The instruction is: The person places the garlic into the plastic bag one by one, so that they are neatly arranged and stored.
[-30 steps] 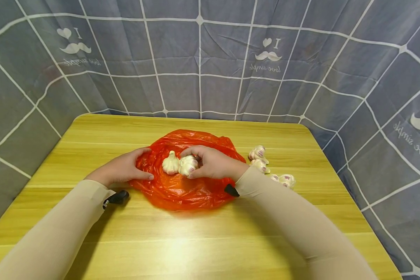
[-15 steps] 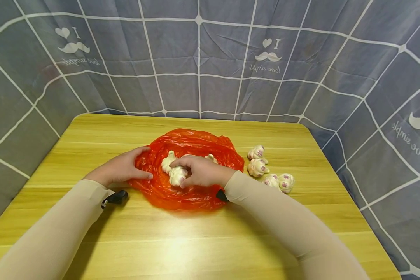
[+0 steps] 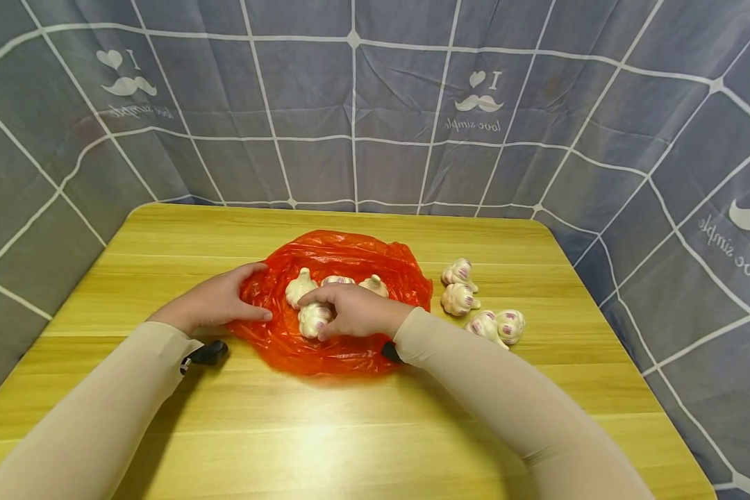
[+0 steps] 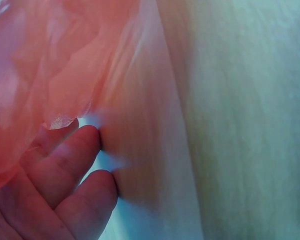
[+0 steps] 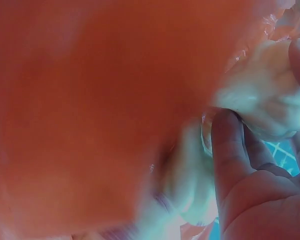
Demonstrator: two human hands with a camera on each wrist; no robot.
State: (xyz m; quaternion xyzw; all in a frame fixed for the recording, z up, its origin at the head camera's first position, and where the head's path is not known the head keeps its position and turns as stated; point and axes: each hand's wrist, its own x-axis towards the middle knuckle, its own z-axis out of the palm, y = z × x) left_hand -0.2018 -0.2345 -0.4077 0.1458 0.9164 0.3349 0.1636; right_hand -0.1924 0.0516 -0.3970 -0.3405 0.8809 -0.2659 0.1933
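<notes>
My right hand [image 3: 356, 311] grips a white garlic bulb [image 3: 313, 321] low inside a crumpled red plastic bag [image 3: 337, 357]. The right wrist view shows the fingers and thumb round this garlic bulb [image 5: 265, 95], with the bag's blurred film [image 5: 90, 110] covering much of the picture. Behind the held bulb are a second garlic bulb [image 3: 299, 286], another [image 3: 337, 280] partly hidden by the hand, and one more [image 3: 375, 285] to the right. At the bag's left side, my left hand [image 3: 225, 295] rests with thumb and fingers spread wide; its fingers [image 4: 72, 160] touch the film from outside.
Several purple-streaked garlic bulbs [image 3: 459, 299] lie on the wooden table [image 3: 325, 430] to the right of the bag. A grey checked curtain [image 3: 312, 90] rises behind the table and along both sides. Black straps hang at both wrists.
My right hand has moved left and toward the table's front edge with its garlic bulb, uncovering other bulbs in the bag and on the table. My left hand stays about where it was.
</notes>
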